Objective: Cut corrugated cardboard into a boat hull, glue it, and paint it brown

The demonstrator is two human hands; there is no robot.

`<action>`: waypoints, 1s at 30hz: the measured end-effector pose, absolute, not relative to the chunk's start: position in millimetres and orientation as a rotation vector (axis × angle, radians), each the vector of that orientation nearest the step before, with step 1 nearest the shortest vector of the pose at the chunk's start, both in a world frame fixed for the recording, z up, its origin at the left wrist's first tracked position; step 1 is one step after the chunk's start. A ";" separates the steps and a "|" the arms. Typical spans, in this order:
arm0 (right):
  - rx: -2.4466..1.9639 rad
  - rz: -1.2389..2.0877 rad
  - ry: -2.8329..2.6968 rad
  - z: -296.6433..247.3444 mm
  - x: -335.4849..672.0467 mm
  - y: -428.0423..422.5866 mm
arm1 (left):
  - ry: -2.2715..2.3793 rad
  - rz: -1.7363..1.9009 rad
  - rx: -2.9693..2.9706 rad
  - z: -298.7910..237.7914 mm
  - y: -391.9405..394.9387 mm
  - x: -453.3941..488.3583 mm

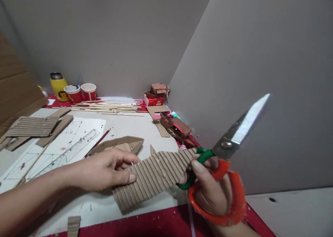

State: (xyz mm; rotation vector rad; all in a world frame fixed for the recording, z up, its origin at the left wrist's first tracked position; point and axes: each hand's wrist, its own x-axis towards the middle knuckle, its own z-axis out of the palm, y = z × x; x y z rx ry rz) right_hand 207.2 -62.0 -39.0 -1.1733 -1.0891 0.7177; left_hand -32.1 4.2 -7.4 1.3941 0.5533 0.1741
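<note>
- grey wall (117,32) at top
- left fingers (125,177), right fingers (204,173) pinch ridged cardboard (156,176), lower centre; right wears scissors (226,146)
- likely trimming; next cut needs opened scissors

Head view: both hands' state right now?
Left hand: closed, gripping the ridged cardboard at its near-left end.
Right hand: holding scissors, with its thumb at the cardboard's right end.

The left forearm (33,195) slants in over the left side of the worktop (145,226), the left hand (104,173) closed in a pinch, left thumb (126,177) uppermost; above the near edge, towards the right corner, the right hand (212,193) is curled, right thumb (199,169) angled up and inward
</note>
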 end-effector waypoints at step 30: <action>-1.223 1.062 -1.040 -45.4 214.0 -47.0 | 1.127 0.285 1.819 -9.7 66.5 -77.0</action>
